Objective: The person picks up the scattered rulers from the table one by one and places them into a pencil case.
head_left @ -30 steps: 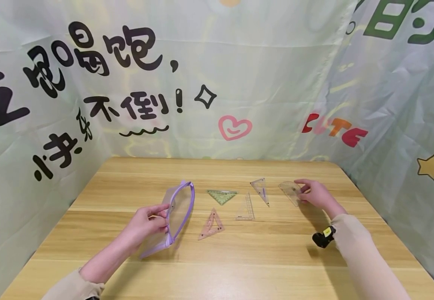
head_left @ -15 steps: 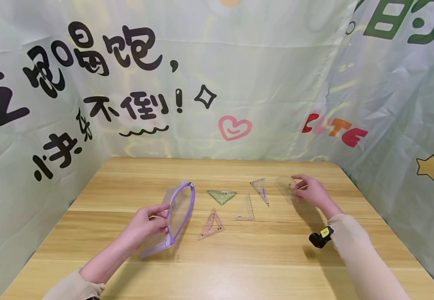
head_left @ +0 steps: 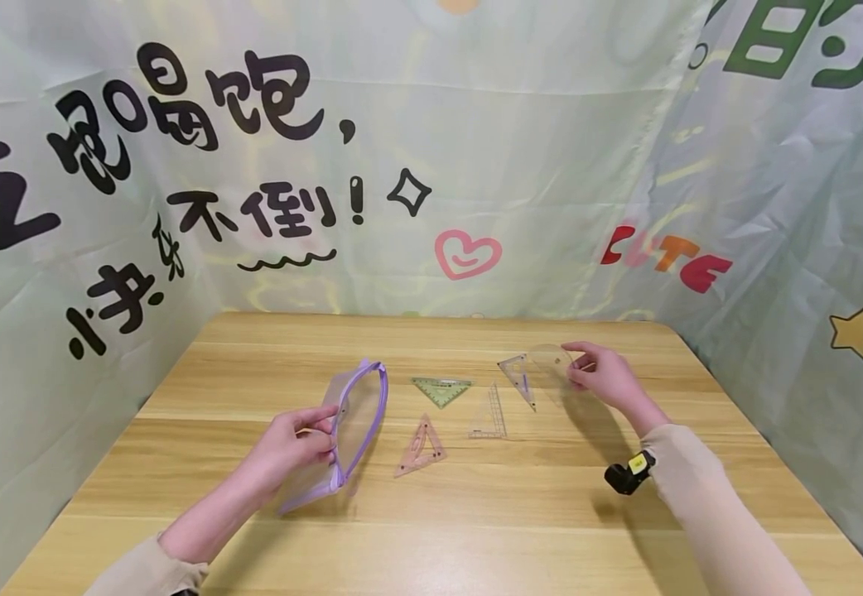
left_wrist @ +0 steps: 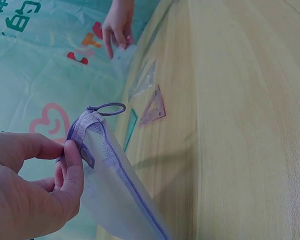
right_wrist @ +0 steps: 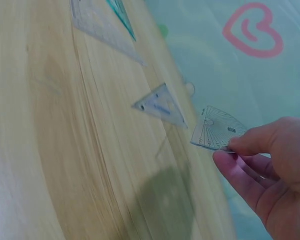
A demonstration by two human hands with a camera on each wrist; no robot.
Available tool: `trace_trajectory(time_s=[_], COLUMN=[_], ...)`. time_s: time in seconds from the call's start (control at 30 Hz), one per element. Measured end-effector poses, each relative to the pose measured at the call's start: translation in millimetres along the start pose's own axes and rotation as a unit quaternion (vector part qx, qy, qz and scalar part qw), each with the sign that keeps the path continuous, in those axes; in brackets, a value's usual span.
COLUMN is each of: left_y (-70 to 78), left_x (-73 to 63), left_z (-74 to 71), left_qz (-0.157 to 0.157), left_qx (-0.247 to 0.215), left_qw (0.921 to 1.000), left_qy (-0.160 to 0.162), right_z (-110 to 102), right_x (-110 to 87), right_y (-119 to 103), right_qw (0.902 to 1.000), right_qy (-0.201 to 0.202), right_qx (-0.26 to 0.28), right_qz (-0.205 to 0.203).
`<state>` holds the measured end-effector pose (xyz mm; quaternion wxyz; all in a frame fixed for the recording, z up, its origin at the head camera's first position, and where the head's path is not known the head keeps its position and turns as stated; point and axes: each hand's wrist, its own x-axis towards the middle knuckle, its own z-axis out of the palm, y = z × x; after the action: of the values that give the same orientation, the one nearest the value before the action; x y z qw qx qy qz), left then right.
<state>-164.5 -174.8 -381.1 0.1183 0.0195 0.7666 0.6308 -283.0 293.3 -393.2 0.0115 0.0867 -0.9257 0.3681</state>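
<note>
My left hand (head_left: 293, 447) pinches the edge of a translucent zip pouch (left_wrist: 120, 195) with purple trim, its mouth spread toward the right. On the right, my right hand (head_left: 608, 377) holds a clear protractor (right_wrist: 217, 129) between thumb and fingers, raised above the table. Left of the protractor lies a clear set square (head_left: 519, 381) with blue markings. Another clear set square (head_left: 488, 418) rests nearer the front. A green set square (head_left: 441, 391) and a pink set square (head_left: 421, 447) lie between these and the pouch.
The wooden table (head_left: 521, 530) reaches back to a printed cloth (head_left: 551, 165), which hangs behind it and along both sides. A black wrist device (head_left: 629, 473) sits at the right sleeve.
My right hand has lifted the protractor off the table and carried it leftward, close to the blue-marked set square. The left hand and pouch stay in place.
</note>
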Motion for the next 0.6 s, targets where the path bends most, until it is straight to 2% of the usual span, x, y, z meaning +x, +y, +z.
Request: trace_trajectory(time_s=[0.23,0.6], left_y=[1.1,2.5], left_x=[-0.6,-0.9], left_z=[-0.1,0.0], left_qz=[-0.002,-0.004], left_qx=[-0.003,-0.002], left_qw=[1.0,1.0], left_qy=[0.0,0.007], right_z=[9,22], right_x=[3.6,8.2], right_y=[-10,-33], right_qw=[0.9995,0.9953], right_qy=[-0.002,-0.027], right_qx=[0.031,0.093], right_qz=[0.0,-0.012])
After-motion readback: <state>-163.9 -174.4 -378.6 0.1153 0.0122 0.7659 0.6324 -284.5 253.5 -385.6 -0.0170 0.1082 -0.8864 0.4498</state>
